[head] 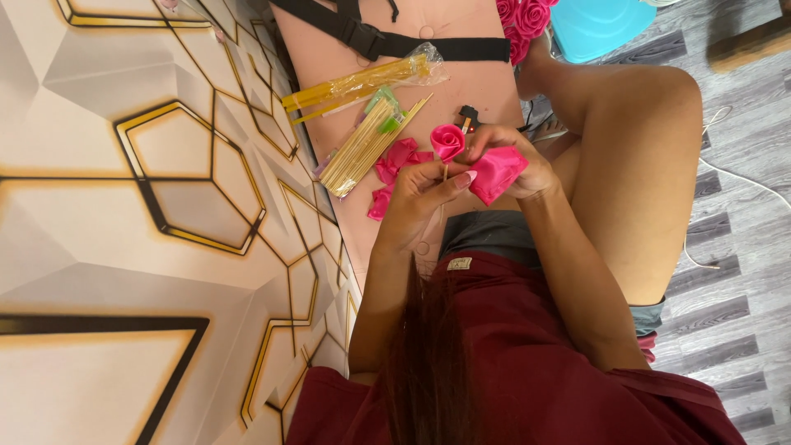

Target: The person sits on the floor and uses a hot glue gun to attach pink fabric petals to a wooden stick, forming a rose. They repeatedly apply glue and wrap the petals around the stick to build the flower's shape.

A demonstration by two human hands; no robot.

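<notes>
Pink satin fills the middle of the view. The left hand [420, 194] pinches a thin wooden stick [446, 172] topped by a rolled ribbon rose [447, 141], fingers closed around the stick with the thumb pointing toward the other hand. The right hand [515, 156] is closed on a folded piece of pink ribbon [497, 173], pressed close to the base of the rose — the two hands touch.

Both work above a pale pink cushioned seat [461, 78], held over the person's lap. On the seat, just beside the left hand, lie loose pink ribbon pieces [394, 169]. Next to them lies a bundle of bamboo skewers [367, 148] with a green tag, and beyond it a clear bag of yellow sticks [362, 85]. A small dark tool [468, 115] rests near the right hand — what it is I cannot tell. A black strap [395, 41] crosses the far end of the seat. Finished pink roses [519, 21] sit near a blue tub [597, 25] on the grey floor.
</notes>
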